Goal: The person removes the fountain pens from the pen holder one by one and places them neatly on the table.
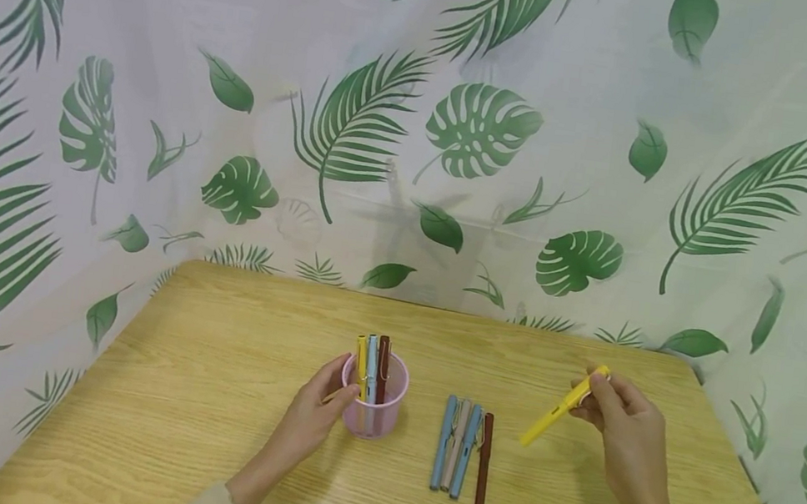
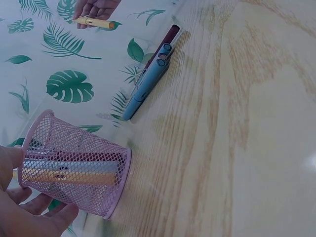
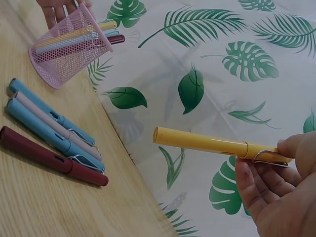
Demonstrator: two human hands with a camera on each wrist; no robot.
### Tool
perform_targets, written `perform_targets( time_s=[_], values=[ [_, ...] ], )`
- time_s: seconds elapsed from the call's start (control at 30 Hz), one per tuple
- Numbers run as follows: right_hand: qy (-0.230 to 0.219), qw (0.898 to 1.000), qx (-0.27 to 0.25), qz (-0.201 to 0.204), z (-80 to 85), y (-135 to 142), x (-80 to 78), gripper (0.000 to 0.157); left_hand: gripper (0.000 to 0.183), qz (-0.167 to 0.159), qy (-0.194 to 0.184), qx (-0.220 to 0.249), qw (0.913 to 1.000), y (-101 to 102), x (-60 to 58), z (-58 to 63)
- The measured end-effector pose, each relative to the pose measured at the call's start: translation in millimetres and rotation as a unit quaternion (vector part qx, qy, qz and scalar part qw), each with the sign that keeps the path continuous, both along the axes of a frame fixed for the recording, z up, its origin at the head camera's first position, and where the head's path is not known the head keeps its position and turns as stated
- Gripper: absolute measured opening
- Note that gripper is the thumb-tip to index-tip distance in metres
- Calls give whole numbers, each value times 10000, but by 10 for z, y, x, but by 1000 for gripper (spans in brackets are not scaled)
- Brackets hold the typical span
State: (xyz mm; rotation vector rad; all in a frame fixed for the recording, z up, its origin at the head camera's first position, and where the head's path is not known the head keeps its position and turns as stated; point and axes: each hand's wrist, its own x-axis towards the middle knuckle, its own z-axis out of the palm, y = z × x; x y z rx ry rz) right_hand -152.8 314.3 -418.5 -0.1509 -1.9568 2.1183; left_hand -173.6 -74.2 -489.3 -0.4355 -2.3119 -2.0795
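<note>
My left hand (image 1: 327,396) grips the left side of a pink mesh cup (image 1: 372,415) standing on the wooden table (image 1: 204,396). In the cup stand a yellow, a light blue and a dark red pen (image 1: 372,362). My right hand (image 1: 603,397) pinches the clip end of a yellow pen (image 1: 556,411) and holds it slanted above the table, to the right. Between the hands, several pens (image 1: 462,454) lie side by side: two blue, one beige, one dark red. The left wrist view shows the cup (image 2: 74,163) beside my fingers (image 2: 22,210). The right wrist view shows the yellow pen (image 3: 197,140) in my fingers (image 3: 269,185).
A white curtain with green leaf prints (image 1: 479,127) closes in the table at the back and on both sides. The table's far edge meets the curtain. Bare wood lies left of the cup and in front of the lying pens.
</note>
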Motion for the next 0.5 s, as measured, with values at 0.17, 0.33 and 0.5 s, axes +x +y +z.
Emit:
perform_targets(
  time_s=[0.17,0.33,0.5],
  values=[
    [-125,9994,298,106,-22,40,22,23,58,-5,-2,11,10000,-1,0,2],
    [-271,9985,433,208,-64,79,39,30,58,-13,-57,-33,10000,-2,11,8],
    [-416,9966,637,323,-133,105,44,30,58,3,-63,-51,10000,-3,14,13]
  ],
)
